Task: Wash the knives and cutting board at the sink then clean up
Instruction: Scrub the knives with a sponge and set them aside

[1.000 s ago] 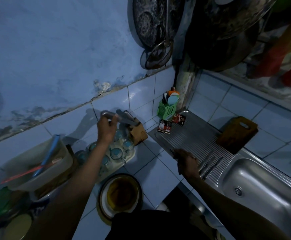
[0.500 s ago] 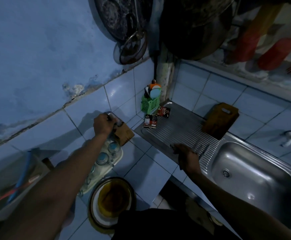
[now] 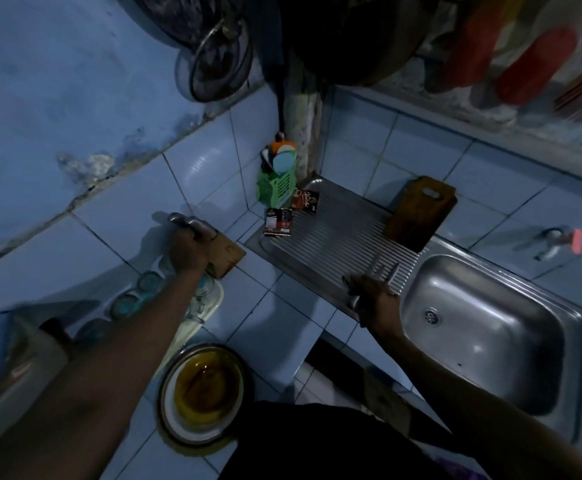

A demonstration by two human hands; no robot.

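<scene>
Knives [image 3: 381, 271] lie side by side on the ribbed drainboard [image 3: 334, 233], just left of the sink basin [image 3: 490, 327], with their blades pointing toward the far wall. The right hand [image 3: 372, 297] covers their near ends, fingers curled over the handles; it looks like a hold on them, though the dim light hides how firmly. More knife handles [image 3: 183, 220] stick out of the wooden knife block [image 3: 228, 252] on the tiled counter to the left, and the left hand [image 3: 189, 249] is curled around them at the top of the block. The cutting board [image 3: 419, 211] leans upright against the far tiled wall at the back of the drainboard, well apart from both hands.

Judging from this, washing has not begun: the basin looks dry and empty, and the tap [image 3: 552, 239] on the right wall shows no running water.

The risks come mostly from the light and the reach. Both arms are stretched wide apart, so attention is split; pulling several blades from the block at once in this gloom could nick a finger or drop one onto the glasses [image 3: 151, 282] on the tray directly beneath the left wrist. On the right, loose knives gathered together could slide on the ribbed steel and clatter into the basin. The leaning board could also tip if bumped.

Two sachets [image 3: 279, 220] and a green caddy [image 3: 275, 188] sit in the far corner, and a bowl of dark liquid [image 3: 206, 389] sits near the person.
</scene>
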